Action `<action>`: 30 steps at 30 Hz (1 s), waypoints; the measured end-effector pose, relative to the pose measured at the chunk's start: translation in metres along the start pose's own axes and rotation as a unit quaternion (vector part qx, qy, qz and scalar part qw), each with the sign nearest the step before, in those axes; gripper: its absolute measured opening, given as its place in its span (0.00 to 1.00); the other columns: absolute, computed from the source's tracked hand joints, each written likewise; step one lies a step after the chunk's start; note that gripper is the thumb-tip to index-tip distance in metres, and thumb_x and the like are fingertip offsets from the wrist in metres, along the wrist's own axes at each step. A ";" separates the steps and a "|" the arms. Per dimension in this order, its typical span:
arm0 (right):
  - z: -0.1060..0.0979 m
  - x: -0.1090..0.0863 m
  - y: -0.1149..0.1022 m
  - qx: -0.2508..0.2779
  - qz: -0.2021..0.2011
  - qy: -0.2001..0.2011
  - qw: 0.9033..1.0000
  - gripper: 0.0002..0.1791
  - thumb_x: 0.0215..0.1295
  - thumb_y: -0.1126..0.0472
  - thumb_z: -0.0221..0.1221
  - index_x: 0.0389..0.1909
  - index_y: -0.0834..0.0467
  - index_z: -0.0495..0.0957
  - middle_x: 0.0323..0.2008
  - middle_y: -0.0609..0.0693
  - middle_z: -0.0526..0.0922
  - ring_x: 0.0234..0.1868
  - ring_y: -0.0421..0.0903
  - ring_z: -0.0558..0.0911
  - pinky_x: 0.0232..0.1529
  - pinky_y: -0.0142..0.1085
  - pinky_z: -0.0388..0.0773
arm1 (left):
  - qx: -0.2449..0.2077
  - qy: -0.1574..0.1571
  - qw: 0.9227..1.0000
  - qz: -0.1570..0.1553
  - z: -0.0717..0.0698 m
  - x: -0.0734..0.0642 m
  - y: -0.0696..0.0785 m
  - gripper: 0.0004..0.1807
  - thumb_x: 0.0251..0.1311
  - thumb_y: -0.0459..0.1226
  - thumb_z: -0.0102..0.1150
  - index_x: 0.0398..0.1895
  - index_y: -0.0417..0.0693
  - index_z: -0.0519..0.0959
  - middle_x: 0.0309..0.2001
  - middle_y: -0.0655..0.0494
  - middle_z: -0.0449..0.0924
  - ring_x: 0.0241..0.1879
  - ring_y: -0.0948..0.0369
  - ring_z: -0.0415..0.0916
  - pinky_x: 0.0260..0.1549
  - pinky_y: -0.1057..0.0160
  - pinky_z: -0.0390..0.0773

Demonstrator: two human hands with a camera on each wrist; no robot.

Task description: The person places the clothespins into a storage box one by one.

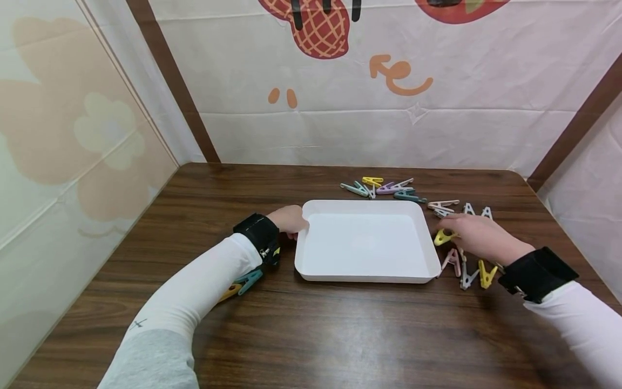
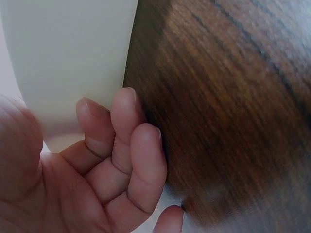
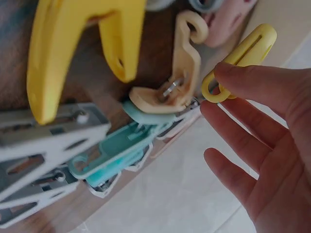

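A shallow white tray sits on the wooden table. My left hand holds its left edge. In the left wrist view, the thumb side lies against the tray and the curled fingertips are at its outer side. Beyond the tray's right edge, my right hand pinches a yellow clothespin between thumb and fingers. Around that hand lie a pink clothespin, a grey clothespin, another yellow clothespin and a beige clothespin.
Behind the tray lie several clothespins, among them a yellow one, a purple one and a dark teal one. A teal clothespin and an orange-yellow one are partly hidden by the left forearm. A printed cloth hangs behind the table.
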State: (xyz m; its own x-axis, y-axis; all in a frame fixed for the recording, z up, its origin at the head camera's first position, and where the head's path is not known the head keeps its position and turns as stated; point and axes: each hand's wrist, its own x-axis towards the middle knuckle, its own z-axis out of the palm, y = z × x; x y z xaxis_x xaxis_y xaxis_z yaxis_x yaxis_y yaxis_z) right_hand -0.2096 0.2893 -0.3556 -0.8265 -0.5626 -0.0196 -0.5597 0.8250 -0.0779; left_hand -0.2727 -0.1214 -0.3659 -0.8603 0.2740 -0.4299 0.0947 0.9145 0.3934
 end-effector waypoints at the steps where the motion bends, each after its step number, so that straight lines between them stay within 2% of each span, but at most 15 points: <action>1: -0.001 0.000 0.000 0.000 0.003 0.002 1.000 0.18 0.56 0.72 0.64 0.49 0.60 0.81 0.48 0.59 0.80 0.40 0.52 0.81 0.31 0.43 0.77 | 0.000 0.000 1.000 -0.001 0.000 0.000 0.000 0.11 0.61 0.34 0.47 0.33 0.37 0.78 0.21 0.50 0.78 0.22 0.59 0.75 0.28 0.65 0.75; 4: -0.004 0.001 0.001 -0.006 0.014 0.013 1.000 0.19 0.56 0.71 0.65 0.50 0.62 0.80 0.47 0.60 0.80 0.40 0.53 0.81 0.29 0.43 0.77 | -0.002 0.000 1.000 -0.003 0.001 0.000 -0.001 0.10 0.61 0.34 0.47 0.33 0.37 0.78 0.21 0.50 0.78 0.23 0.58 0.75 0.28 0.64 0.75; 7: -0.010 0.001 0.002 -0.015 0.026 0.036 0.999 0.20 0.57 0.69 0.66 0.52 0.63 0.79 0.47 0.61 0.79 0.43 0.57 0.81 0.34 0.48 0.78 | -0.004 0.000 1.000 -0.002 0.002 0.002 -0.002 0.10 0.62 0.34 0.47 0.34 0.37 0.78 0.22 0.50 0.78 0.23 0.58 0.75 0.28 0.64 0.76; 11: -0.021 0.002 0.002 -0.020 0.030 0.079 0.996 0.21 0.57 0.68 0.66 0.53 0.64 0.77 0.48 0.62 0.79 0.41 0.56 0.82 0.31 0.48 0.77 | -0.007 -0.004 1.000 0.003 0.004 0.005 -0.005 0.11 0.62 0.34 0.47 0.33 0.37 0.78 0.22 0.49 0.78 0.22 0.58 0.75 0.27 0.64 0.76; 15: -0.030 0.013 -0.001 -0.014 0.036 0.106 0.994 0.21 0.58 0.67 0.65 0.54 0.63 0.76 0.48 0.61 0.80 0.36 0.53 0.82 0.28 0.46 0.75 | -0.005 -0.006 1.000 0.003 0.004 0.004 -0.006 0.11 0.63 0.34 0.46 0.32 0.37 0.78 0.21 0.49 0.78 0.22 0.58 0.75 0.27 0.64 0.76; 22: -0.042 0.042 -0.020 0.002 0.040 0.092 0.995 0.21 0.62 0.62 0.64 0.56 0.62 0.75 0.50 0.61 0.79 0.40 0.55 0.81 0.34 0.49 0.76 | -0.004 -0.005 1.000 0.002 0.002 0.001 -0.004 0.11 0.62 0.34 0.47 0.31 0.37 0.78 0.22 0.49 0.78 0.23 0.58 0.75 0.27 0.64 0.75; 30: -0.035 0.076 -0.036 -0.016 -0.014 0.051 0.998 0.21 0.62 0.61 0.65 0.55 0.63 0.76 0.48 0.60 0.80 0.42 0.54 0.82 0.39 0.48 0.78 | 0.005 0.000 1.000 0.001 0.001 0.004 -0.004 0.11 0.62 0.35 0.47 0.31 0.38 0.78 0.23 0.50 0.79 0.23 0.58 0.75 0.26 0.65 0.73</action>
State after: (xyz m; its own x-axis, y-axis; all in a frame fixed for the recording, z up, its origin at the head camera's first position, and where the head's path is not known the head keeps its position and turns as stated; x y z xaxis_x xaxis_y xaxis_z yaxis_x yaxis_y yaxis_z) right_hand -0.2542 0.2190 -0.3193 -0.8117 -0.5780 0.0839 -0.5825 0.8116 -0.0448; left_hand -0.2761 -0.1241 -0.3698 -0.8602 0.2761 -0.4288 0.1016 0.9167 0.3865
